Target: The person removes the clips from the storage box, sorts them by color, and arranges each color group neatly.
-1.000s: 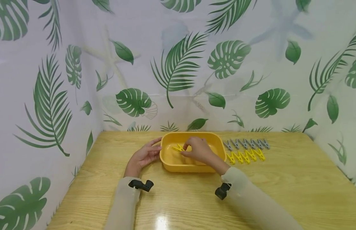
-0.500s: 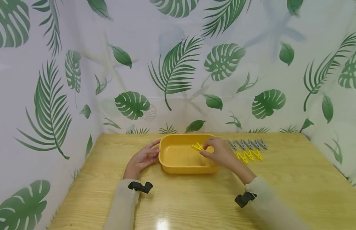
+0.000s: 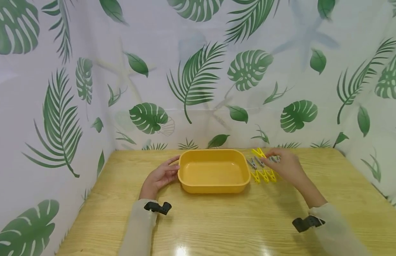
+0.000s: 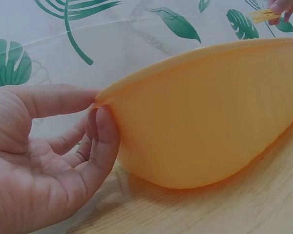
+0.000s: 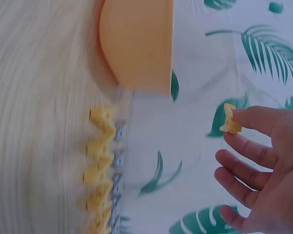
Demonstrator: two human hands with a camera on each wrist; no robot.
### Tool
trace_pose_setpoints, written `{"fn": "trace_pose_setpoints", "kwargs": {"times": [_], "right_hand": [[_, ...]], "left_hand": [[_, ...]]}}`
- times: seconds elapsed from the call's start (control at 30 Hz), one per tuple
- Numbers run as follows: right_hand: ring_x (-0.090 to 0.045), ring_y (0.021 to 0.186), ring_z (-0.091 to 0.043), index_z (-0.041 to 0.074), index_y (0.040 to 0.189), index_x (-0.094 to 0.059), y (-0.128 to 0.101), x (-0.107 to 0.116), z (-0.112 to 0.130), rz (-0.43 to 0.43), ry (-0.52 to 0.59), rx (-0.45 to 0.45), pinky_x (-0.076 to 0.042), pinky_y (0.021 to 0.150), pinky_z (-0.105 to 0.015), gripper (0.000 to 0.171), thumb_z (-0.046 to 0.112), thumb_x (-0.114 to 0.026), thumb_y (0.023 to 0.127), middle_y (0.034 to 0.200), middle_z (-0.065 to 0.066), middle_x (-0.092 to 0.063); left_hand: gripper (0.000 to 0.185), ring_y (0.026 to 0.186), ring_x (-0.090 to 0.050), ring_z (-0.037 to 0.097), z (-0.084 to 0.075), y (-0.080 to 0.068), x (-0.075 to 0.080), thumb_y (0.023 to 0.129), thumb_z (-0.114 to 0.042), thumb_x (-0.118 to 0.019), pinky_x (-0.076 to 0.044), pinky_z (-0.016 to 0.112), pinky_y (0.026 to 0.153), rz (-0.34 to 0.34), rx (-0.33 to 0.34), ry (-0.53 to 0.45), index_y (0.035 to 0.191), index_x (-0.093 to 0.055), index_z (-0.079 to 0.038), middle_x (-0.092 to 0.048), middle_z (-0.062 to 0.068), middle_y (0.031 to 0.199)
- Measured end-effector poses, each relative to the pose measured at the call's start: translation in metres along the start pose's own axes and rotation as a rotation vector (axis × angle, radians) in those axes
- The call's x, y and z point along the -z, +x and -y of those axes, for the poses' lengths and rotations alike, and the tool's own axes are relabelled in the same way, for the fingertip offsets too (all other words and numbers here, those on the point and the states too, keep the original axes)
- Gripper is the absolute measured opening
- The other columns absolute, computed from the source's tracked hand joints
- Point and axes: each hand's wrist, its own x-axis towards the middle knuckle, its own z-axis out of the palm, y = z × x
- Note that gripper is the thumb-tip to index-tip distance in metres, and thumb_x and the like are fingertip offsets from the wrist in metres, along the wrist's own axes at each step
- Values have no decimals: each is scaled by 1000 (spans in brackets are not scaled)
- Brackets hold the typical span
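My left hand is at the left end of a yellow plastic basin, its thumb and fingertips gripping the rim and outer wall, as the left wrist view shows. Nothing lies inside the basin. Raised over the table to the right of it, my right hand pinches a yellow clothespin between thumb and index finger; the other fingers are loosely bent in the right wrist view. Below that hand stands a row of yellow clothespins, with grey clothespins behind, partly hidden by the hand.
The wooden table runs back to a white wall sheet printed with green leaves. A second sheet closes off the left side. A black wrist camera sits on each sleeve.
My right hand has moved from over the basin to the right and up, carrying the yellow clothespin out past the basin's right end. The left hand has stayed at the rim.
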Motion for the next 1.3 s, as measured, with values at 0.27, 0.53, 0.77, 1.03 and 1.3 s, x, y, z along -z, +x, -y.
{"fn": "trace_pose_setpoints", "kwargs": {"times": [0.27, 0.53, 0.77, 1.03, 1.3], "right_hand": [[-62, 106, -49, -4, 106, -74, -15, 33, -49, -98, -78, -44, -49, 81, -62, 38, 33, -68, 98, 114, -30, -69], [-61, 104, -51, -4, 105, -74, -27, 48, -97, -32, -176, -113, -48, 71, -59, 41, 36, -66, 98, 112, -31, -69], [-62, 101, -53, -5, 106, -74, -26, 50, -120, 14, -237, -130, -46, 66, -60, 43, 37, -68, 97, 111, -33, -69], [-62, 101, -51, -6, 109, -72, -27, 40, -137, 121, -231, -178, -41, 74, -66, 44, 35, -67, 97, 111, -30, -70], [-62, 98, -51, -8, 104, -72, -31, 32, -139, 173, -221, -229, -38, 75, -66, 38, 29, -69, 94, 108, -30, -70]], "left_hand": [[58, 91, -69, 12, 6, -2, 4, 103, 9, -42, -57, 26, 76, -2, -8, 11, 158, -28, -3, -70, 3, 112], [60, 90, -69, 12, 10, -2, 2, 103, 9, -43, -57, 26, 75, 2, 9, -19, 159, -26, -4, -70, 3, 113], [60, 91, -68, 11, 4, -2, 2, 103, 8, -42, -56, 25, 76, -9, -1, 2, 159, -26, -5, -67, 3, 117], [61, 97, -68, 14, 0, -5, -1, 103, 8, -44, -57, 26, 77, -33, 14, 4, 159, -28, -7, -63, 8, 126], [61, 97, -68, 14, -1, -4, -4, 103, 8, -46, -57, 24, 77, -40, 22, 15, 159, -29, -7, -60, 10, 131]]}}
